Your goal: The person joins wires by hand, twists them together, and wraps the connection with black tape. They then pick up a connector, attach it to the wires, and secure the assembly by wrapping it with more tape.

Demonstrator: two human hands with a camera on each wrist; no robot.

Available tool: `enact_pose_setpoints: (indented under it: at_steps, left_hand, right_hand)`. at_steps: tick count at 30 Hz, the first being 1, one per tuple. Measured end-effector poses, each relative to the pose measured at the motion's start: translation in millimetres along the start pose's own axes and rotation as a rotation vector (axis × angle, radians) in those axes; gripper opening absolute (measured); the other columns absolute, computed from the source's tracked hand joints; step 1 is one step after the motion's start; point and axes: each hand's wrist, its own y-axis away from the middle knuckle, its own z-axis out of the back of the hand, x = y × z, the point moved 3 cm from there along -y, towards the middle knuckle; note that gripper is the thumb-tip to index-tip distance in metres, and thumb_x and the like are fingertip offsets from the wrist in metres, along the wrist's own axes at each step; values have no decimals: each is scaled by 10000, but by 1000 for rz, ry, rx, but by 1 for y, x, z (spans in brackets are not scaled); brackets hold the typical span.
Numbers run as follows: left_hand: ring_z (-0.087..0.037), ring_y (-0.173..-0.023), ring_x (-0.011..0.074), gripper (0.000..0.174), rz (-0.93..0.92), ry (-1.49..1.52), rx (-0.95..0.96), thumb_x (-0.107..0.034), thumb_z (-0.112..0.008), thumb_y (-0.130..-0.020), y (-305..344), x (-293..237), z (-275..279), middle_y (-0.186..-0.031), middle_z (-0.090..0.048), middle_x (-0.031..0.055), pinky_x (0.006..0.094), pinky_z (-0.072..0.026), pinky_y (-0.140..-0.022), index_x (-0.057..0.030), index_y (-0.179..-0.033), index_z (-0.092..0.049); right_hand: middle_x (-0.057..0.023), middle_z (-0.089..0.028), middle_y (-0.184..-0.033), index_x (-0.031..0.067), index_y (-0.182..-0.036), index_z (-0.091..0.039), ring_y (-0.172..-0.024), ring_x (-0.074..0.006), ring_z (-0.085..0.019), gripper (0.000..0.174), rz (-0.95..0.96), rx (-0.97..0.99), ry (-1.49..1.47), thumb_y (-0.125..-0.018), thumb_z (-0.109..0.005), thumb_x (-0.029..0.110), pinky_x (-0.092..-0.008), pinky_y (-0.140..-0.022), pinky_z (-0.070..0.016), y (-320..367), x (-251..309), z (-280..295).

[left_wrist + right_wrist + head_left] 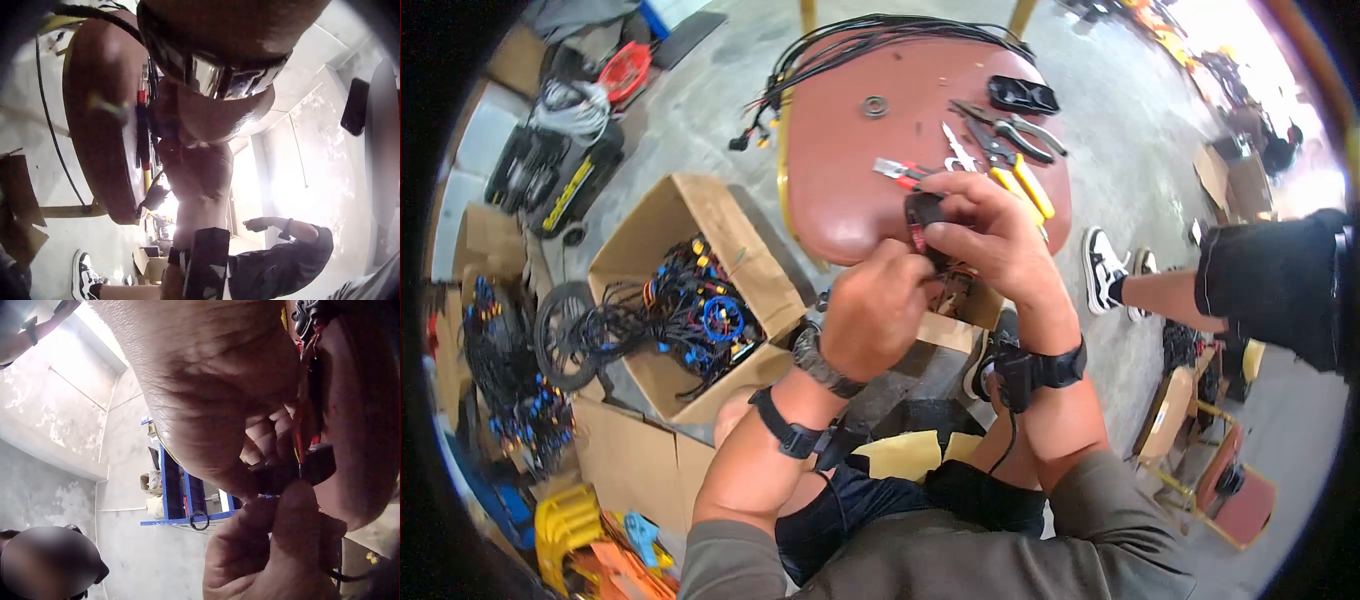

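Over the front of a maroon chair seat [830,180], my two hands meet at a small black piece [922,210] with red wire at it. My right hand [995,240] grips the black piece between thumb and fingers. From the near side my left hand [875,310] has curled fingers; in the right wrist view, its thumb and fingers [294,506] pinch a thin wire end right at the black piece [281,478]. Red wires [301,440] run down to that spot. Just beyond the right hand lie yellow-handled pliers [1032,188] and a red-handled tool [897,170].
More pliers [1025,135], a white-handled pointed tool [958,150], a black case [1022,96] and a ring [874,106] lie on the seat. Black cables [870,38] cross its far edge. An open cardboard box [635,235] of wiring stands left. Another person's leg [1165,292] is right.
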Motion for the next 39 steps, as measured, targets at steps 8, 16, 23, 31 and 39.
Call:
enact_pose_setpoints:
  at_steps: [8, 16, 23, 31, 39]
  left_hand:
    - [-639, -798, 155, 183, 247, 205, -6, 136, -701, -739, 5, 14, -7, -934, -671, 101, 276, -521, -712, 25, -871, -640]
    - [-557, -718, 67, 110, 434, 273, -80, 103, -713, -800, 15, 23, -17, -850, -645, 23, 231, -471, -627, 24, -852, -656]
    - [-508, -634, 45, 81, 623, 371, -60, 69, -745, -786, 16, 26, -17, -714, -627, -19, 221, -441, -582, 16, -810, -689]
    - [-504, -611, 39, 69, 669, 405, -7, 61, -755, -782, 12, 25, -16, -692, -636, -17, 214, -428, -559, 25, -793, -697]
    - [-505, -612, 37, 94, 713, 468, 2, 63, -753, -795, 8, 23, -13, -690, -625, -18, 213, -429, -558, 19, -763, -676]
  right_hand:
    - [5, -592, -752, 0, -1182, -623, -661, -50, -521, 370, 102, -32, -78, -831, -718, 61, -231, -570, -438, -4, -9, 1]
    - [33, -568, -789, 19, -1213, -625, -685, -29, -525, 388, 127, -35, 8, -835, -711, 44, -213, -572, -433, -2, -4, 4]
    - [-66, -627, -766, -74, -1214, -580, -718, -116, -588, 456, 180, -8, 18, -811, -727, 79, -281, -664, -482, 0, 0, 3]
    - [5, -590, -827, 10, -1239, -599, -749, -49, -537, 459, 213, 14, 1, -793, -706, -16, -226, -652, -455, 3, -1, 3]
    - [13, -591, -822, 26, -1263, -591, -757, -41, -538, 504, 223, 63, -16, -778, -724, -12, -219, -668, -462, 10, 14, 4]
